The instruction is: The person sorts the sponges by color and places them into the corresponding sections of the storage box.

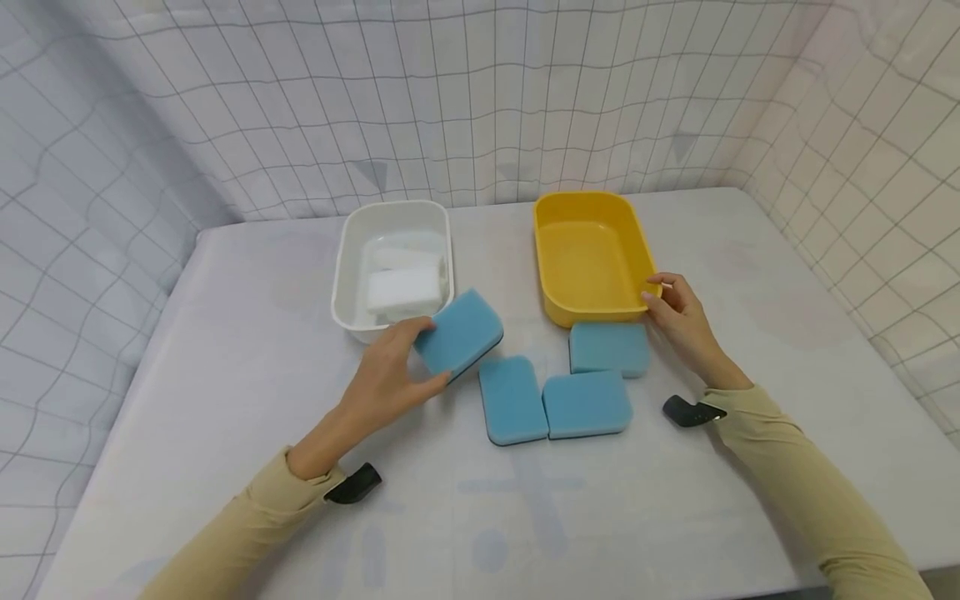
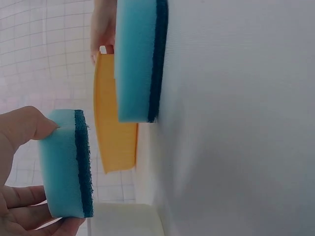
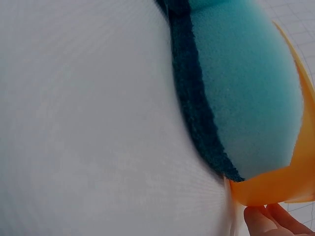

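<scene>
My left hand [image 1: 385,375] pinches a blue sponge [image 1: 459,333] between thumb and fingers, lifted off the table near the white basin's front corner. A dark scouring layer backs this held sponge in the left wrist view. At the yellow basin [image 1: 592,315], my right hand [image 1: 684,323] grips the near right corner of the rim. Nothing lies inside that basin. In front of it, three more blue sponges lie on the table: one sponge [image 1: 609,348] beside the basin, another sponge [image 1: 587,405] nearer, and a third sponge [image 1: 513,401] to its left.
Inside the white basin [image 1: 341,275] at the back left are white foam blocks [image 1: 405,290]. A white cloth covers the table [image 1: 247,333]. Grid-patterned curtains [image 1: 480,108] hang behind and at both sides.
</scene>
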